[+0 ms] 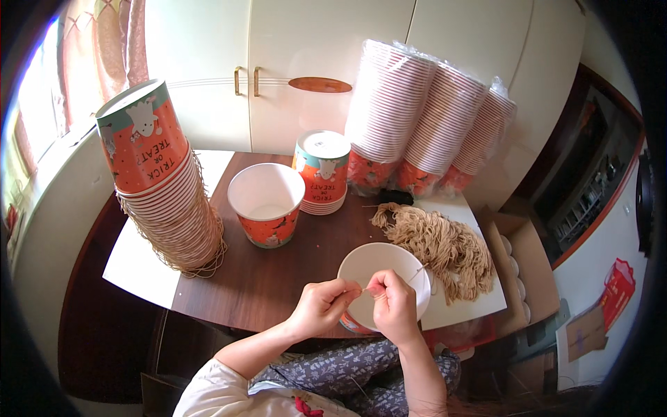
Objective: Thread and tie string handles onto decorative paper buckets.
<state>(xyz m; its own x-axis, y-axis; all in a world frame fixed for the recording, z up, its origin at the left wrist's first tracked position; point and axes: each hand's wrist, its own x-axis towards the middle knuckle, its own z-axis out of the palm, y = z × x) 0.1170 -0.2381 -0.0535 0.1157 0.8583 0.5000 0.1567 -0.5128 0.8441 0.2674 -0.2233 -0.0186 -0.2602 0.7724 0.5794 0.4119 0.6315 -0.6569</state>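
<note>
A paper bucket (372,256), white inside with an orange printed outside, stands upright at the table's front edge, close to my lap. Over its mouth, my left hand (321,306) and my right hand (394,306) are closed in pinches, fingertips nearly meeting. A thin tan cord (366,290) runs between them. Another bit of cord (420,272) shows at the bucket's right rim; whether it passes through the wall is hard to tell. Just beyond lies a tangled heap of tan cords (445,247).
Another open bucket (267,187) stands mid-table, beside a short upside-down stack (323,170). A tall leaning stack (156,181) with cords hanging down its sides is at left. Plastic-wrapped bucket stacks (389,104) rise at back right. A cardboard box (528,267) sits right of the table.
</note>
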